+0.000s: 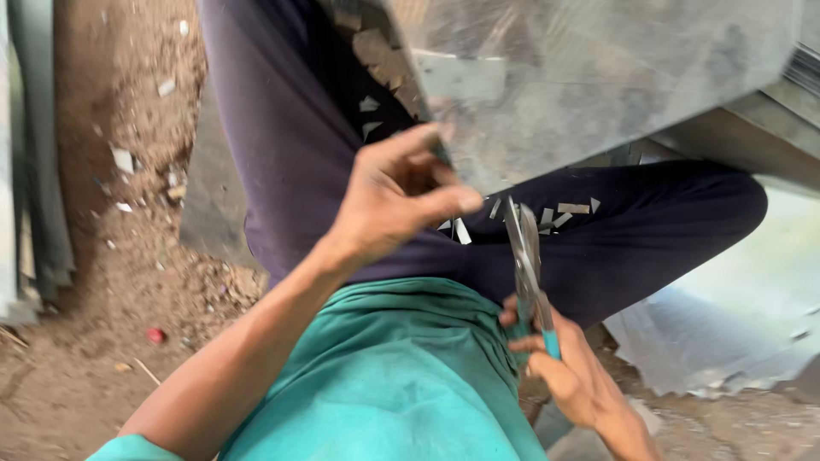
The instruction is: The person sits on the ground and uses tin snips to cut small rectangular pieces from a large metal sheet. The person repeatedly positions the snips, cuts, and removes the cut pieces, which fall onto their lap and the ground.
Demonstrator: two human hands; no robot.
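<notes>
Galvanised, dull-grey sheet metal (598,77) fills the upper right of the view, a broad thin panel with a mottled, faintly hazy surface and a straight lower edge that slants down toward the person's lap. It looks stiff yet light enough to be held up by one corner. The left hand (393,196) pinches that lower corner, thumb out along the edge and fingers curled behind it, seemingly to keep the panel steady and tilted so that its edge meets the blades. Just below the edge stand the metal snips with teal-covered handles (528,273), blades pointing up and slightly apart, their tips near the sheet's edge; whether they touch it I cannot tell. The right hand (572,371) is wrapped around the handles, low beside the hip, which puts the blades in line with the edge.

Small pale metal offcuts (564,213) lie scattered over the dark navy trousers (282,137), most of them directly under the cutting edge. A teal shirt (401,376) covers the torso below. Brown, littered dirt ground (111,256) lies to the left, and another pale sheet (735,316) rests on the ground at the right.
</notes>
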